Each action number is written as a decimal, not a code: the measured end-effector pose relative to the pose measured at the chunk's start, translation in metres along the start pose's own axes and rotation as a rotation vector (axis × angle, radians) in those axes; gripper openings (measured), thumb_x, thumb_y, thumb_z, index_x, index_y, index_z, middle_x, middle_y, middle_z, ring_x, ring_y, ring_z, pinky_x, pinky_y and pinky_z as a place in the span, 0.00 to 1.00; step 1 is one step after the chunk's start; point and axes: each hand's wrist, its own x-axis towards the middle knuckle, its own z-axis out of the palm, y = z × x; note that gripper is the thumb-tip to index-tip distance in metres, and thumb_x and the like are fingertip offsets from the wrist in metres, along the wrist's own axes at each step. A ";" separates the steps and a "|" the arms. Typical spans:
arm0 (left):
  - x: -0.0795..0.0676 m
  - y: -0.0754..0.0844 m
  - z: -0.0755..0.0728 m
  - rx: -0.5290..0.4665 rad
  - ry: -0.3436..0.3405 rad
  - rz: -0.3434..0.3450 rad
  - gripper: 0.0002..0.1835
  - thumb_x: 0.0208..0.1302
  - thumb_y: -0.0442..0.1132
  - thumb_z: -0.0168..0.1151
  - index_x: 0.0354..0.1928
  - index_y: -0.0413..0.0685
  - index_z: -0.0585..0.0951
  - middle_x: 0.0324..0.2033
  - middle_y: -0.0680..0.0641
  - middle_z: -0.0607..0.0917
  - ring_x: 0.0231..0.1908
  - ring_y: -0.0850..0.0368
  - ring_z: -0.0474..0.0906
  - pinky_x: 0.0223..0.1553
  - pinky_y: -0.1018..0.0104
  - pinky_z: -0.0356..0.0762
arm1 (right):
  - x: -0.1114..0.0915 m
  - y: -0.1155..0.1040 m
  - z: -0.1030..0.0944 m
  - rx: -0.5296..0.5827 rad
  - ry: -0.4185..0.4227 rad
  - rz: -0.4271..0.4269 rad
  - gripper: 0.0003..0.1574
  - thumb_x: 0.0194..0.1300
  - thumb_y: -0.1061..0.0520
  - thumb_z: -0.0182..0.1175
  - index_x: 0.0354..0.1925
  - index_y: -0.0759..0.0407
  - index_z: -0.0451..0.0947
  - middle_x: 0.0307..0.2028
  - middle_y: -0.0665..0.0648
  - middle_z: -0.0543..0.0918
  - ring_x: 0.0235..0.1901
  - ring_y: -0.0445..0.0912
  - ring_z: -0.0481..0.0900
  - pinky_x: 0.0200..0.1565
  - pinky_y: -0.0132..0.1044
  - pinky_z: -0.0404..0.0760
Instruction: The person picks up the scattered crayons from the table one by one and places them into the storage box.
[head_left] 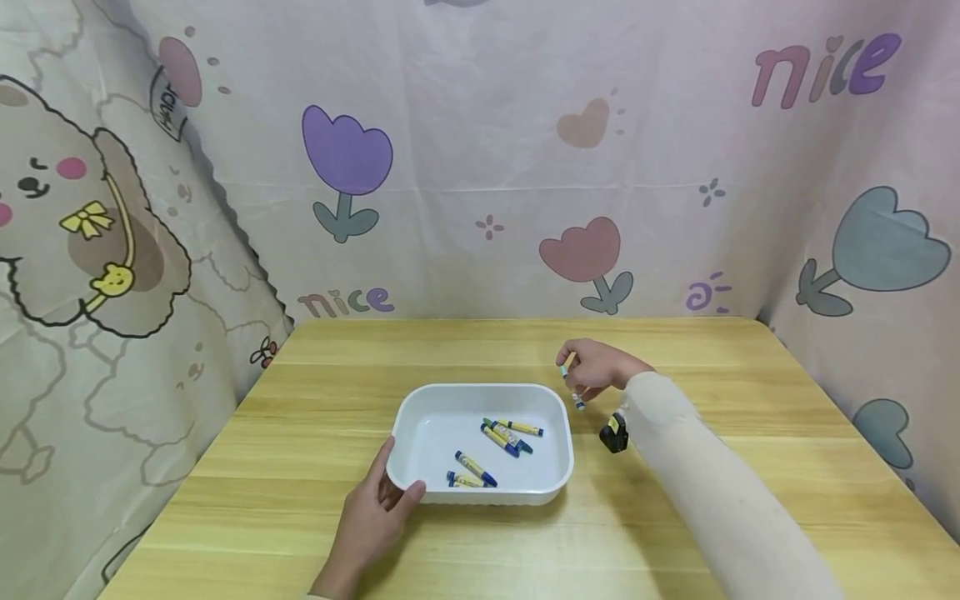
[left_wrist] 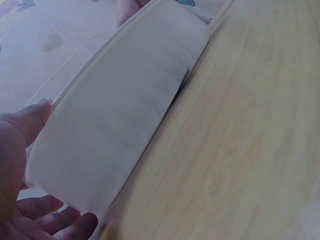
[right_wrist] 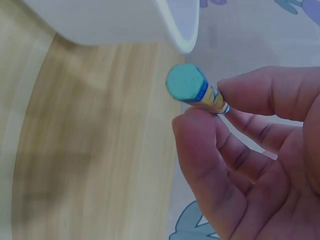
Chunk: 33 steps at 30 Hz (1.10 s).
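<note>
A white plastic tray (head_left: 480, 497) stands on the table with several crayons (head_left: 476, 469) lying in two loose groups inside it. My left hand (head_left: 372, 517) holds the tray's near left corner. In the left wrist view the thumb lies at the rim and the other fingers reach below along the outer wall (left_wrist: 115, 110). Beyond the tray's right side, my right hand (head_left: 597, 365) pinches one crayon (right_wrist: 186, 83) between thumb and fingertip. This crayon has a light teal tip and a yellow and blue wrapper. It is apart from the tray.
A small black object with a yellow mark (head_left: 615, 433) is by the right cuff; its kind is unclear. The wooden table (head_left: 300, 467) stretches around the tray. Behind it and at both sides hangs a printed cloth (head_left: 465, 125).
</note>
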 end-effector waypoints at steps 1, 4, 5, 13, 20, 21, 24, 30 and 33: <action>0.000 0.000 0.000 0.002 0.000 -0.002 0.44 0.64 0.47 0.66 0.74 0.40 0.54 0.64 0.30 0.67 0.59 0.38 0.72 0.54 0.60 0.77 | 0.001 -0.002 0.001 -0.002 -0.002 -0.001 0.21 0.60 0.71 0.55 0.53 0.66 0.66 0.33 0.61 0.75 0.27 0.48 0.75 0.32 0.43 0.88; 0.000 0.001 0.000 0.000 0.000 -0.007 0.44 0.64 0.46 0.66 0.74 0.40 0.54 0.64 0.30 0.67 0.59 0.38 0.72 0.54 0.60 0.77 | 0.003 -0.006 0.004 -0.007 -0.008 0.001 0.20 0.61 0.70 0.55 0.52 0.65 0.66 0.34 0.61 0.75 0.28 0.48 0.76 0.31 0.41 0.88; 0.000 0.002 0.000 -0.002 -0.001 -0.008 0.44 0.64 0.46 0.66 0.74 0.40 0.54 0.64 0.30 0.67 0.59 0.38 0.72 0.54 0.60 0.77 | 0.004 -0.008 0.005 -0.005 -0.007 0.003 0.20 0.61 0.70 0.56 0.52 0.65 0.66 0.34 0.61 0.75 0.28 0.48 0.76 0.31 0.41 0.88; 0.000 0.002 0.000 -0.011 -0.008 -0.024 0.45 0.64 0.47 0.67 0.75 0.41 0.54 0.65 0.30 0.66 0.59 0.38 0.72 0.54 0.60 0.76 | 0.008 -0.018 0.014 -0.050 -0.014 0.001 0.19 0.63 0.68 0.60 0.51 0.64 0.68 0.37 0.61 0.75 0.30 0.49 0.77 0.32 0.39 0.88; -0.001 0.002 -0.001 -0.012 -0.014 -0.028 0.45 0.64 0.48 0.66 0.75 0.41 0.53 0.65 0.30 0.66 0.60 0.38 0.71 0.55 0.60 0.76 | 0.013 -0.031 0.024 -0.085 -0.045 -0.002 0.19 0.62 0.69 0.60 0.52 0.62 0.70 0.39 0.61 0.76 0.32 0.50 0.79 0.32 0.38 0.88; -0.001 0.002 -0.001 -0.012 -0.015 -0.029 0.45 0.64 0.48 0.66 0.75 0.41 0.53 0.65 0.30 0.66 0.60 0.38 0.71 0.55 0.60 0.76 | 0.013 -0.033 0.025 -0.089 -0.055 -0.001 0.20 0.62 0.69 0.60 0.52 0.61 0.70 0.40 0.61 0.76 0.32 0.50 0.79 0.32 0.38 0.88; -0.001 0.002 -0.001 -0.015 -0.018 -0.033 0.46 0.64 0.48 0.66 0.75 0.41 0.52 0.65 0.30 0.65 0.60 0.38 0.71 0.55 0.60 0.76 | 0.015 -0.039 0.030 -0.102 -0.088 -0.004 0.20 0.62 0.69 0.61 0.52 0.61 0.71 0.41 0.61 0.77 0.33 0.50 0.80 0.32 0.38 0.88; -0.001 0.002 -0.001 -0.017 -0.022 -0.028 0.46 0.63 0.48 0.66 0.75 0.42 0.52 0.65 0.31 0.66 0.60 0.39 0.71 0.55 0.61 0.76 | 0.018 -0.047 0.041 -0.116 -0.159 -0.010 0.21 0.62 0.69 0.61 0.54 0.62 0.72 0.41 0.61 0.76 0.34 0.51 0.81 0.34 0.40 0.88; -0.001 0.001 -0.001 -0.007 -0.023 -0.018 0.46 0.64 0.48 0.66 0.75 0.41 0.53 0.65 0.30 0.66 0.60 0.38 0.71 0.54 0.60 0.77 | 0.020 -0.050 0.047 -0.125 -0.179 -0.012 0.21 0.63 0.69 0.61 0.54 0.62 0.73 0.41 0.61 0.76 0.34 0.51 0.80 0.34 0.39 0.88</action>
